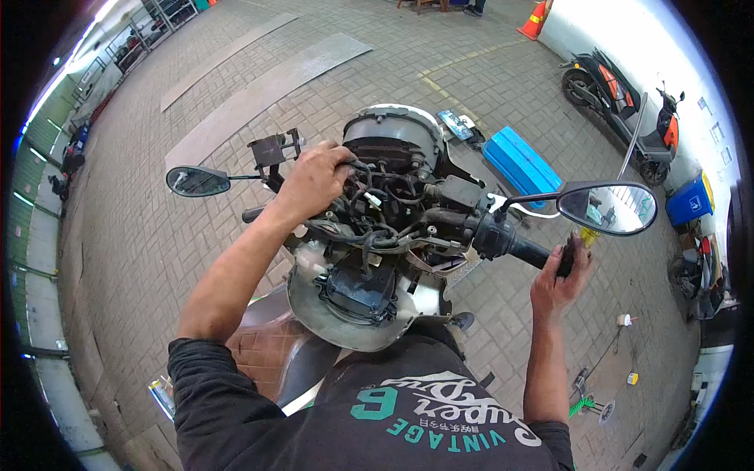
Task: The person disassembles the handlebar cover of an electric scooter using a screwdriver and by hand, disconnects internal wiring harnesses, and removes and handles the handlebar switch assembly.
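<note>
Left hand [318, 179] is half-curled over the scooter's exposed wiring [381, 192], fingertips hidden. Right hand [562, 281] is loosely curled around the end of the handlebar grip [531, 251].

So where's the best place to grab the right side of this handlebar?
I'd wrap a palm around the black right grip, coming from its outer end, where your right hand is. It's slim and round and juts outward, away from the exposed wires; the switch housing further in looks bulkier and harder to hold.
</note>
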Available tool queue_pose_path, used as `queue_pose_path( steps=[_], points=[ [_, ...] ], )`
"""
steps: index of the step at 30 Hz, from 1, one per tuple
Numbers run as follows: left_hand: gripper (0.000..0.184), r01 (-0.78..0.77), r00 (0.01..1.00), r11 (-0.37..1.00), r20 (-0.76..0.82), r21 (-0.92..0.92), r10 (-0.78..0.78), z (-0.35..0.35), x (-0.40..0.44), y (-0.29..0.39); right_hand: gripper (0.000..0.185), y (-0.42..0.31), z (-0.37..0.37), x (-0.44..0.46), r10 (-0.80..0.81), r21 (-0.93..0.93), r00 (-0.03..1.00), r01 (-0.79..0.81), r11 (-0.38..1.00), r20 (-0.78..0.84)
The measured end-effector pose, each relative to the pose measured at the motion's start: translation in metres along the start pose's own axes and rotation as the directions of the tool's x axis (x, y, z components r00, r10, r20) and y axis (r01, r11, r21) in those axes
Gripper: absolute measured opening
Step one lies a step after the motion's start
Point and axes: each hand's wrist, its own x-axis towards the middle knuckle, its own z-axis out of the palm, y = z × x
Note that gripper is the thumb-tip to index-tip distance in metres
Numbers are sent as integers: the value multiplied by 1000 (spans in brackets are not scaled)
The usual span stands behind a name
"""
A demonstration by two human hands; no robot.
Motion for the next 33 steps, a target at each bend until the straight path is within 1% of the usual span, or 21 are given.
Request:
queue_pose_path(
  steps=[3, 6, 8, 9, 10, 11, 13, 14, 17, 20, 23, 24, 26, 27, 28, 29, 31, 33],
  points=[
    [19, -92, 989, 995, -119, -46, 86, 11, 0, -12, 37, 0, 0, -1, 27, 9, 1000, -27, 1000, 3],
    [17, 62, 974, 946, -187, -320, -127, 1, 3, -14, 36, -2, -1, 0, 17, -10, 1000, -17, 1000, -2],
    [14, 4, 983, 984, -180, -178, -36, -11, 0, -15, 37, 2, -1, -3, 16, -15, 1000, -16, 1000, 3],
    [13, -24, 985, 994, -172, -104, 6, -13, -3, -17, 37, 3, -1, -3, -22, -32, 1000, 22, 999, -5],
    [14, -114, 976, 993, -187, 13, 115, -10, -7, -19, 37, 5, 0, -2, -62, -49, 998, 61, 997, -14],
    [15, -119, 967, 992, -219, 45, 127, -7, -9, -19, 37, 6, 1, -1, -100, -66, 995, 98, 993, -22],
    [17, -128, 948, 986, -277, 111, 155, -1, -13, -16, 37, 7, 1, -1, -85, -92, 996, 84, 992, -6],
    [19, -155, 953, 982, -247, 110, 178, 3, -16, -17, 37, 7, 0, -1, -80, -108, 997, 80, 991, 2],
    [19, -140, 941, 986, -299, 88, 160, 6, -18, -16, 36, 16, 4, -5, -89, -18, 995, 88, 996, -37],
    [18, -180, 953, 984, -246, 4, 175, 14, -22, -22, 36, 12, 1, -5, -43, -41, 999, 42, 998, -13],
    [15, -103, 986, 985, -148, -137, 82, 27, -31, -18, 36, 10, 1, -3, -77, -71, 997, 76, 995, -12],
    [15, -93, 990, 983, -121, -160, 74, 30, -33, -18, 36, 8, 1, -2, -77, -87, 997, 76, 993, -6],
    [14, -41, 998, 963, -49, -265, 29, 35, -39, -20, 36, 4, -1, 1, -85, -121, 996, 86, 989, 12],
    [13, -15, 1000, 949, -15, -314, 11, 38, -40, -22, 36, 8, 1, 0, -75, -86, 997, 74, 994, -11],
    [13, 37, 992, 911, -92, -410, -81, 41, -41, -22, 36, 13, 2, -5, -61, -51, 998, 59, 997, -28],
    [13, 66, 985, 901, -115, -428, -126, 40, -39, -24, 36, 15, 4, -7, -44, -14, 998, 44, 999, -46],
    [14, 122, 966, 878, -147, -463, -212, 31, -31, -25, 36, 11, 3, -6, -46, -42, 998, 44, 998, -40],
    [13, 56, 978, 922, -166, -383, -129, 34, -30, -28, 36, 12, 3, -4, -48, -37, 998, 46, 998, -34]
  ],
)
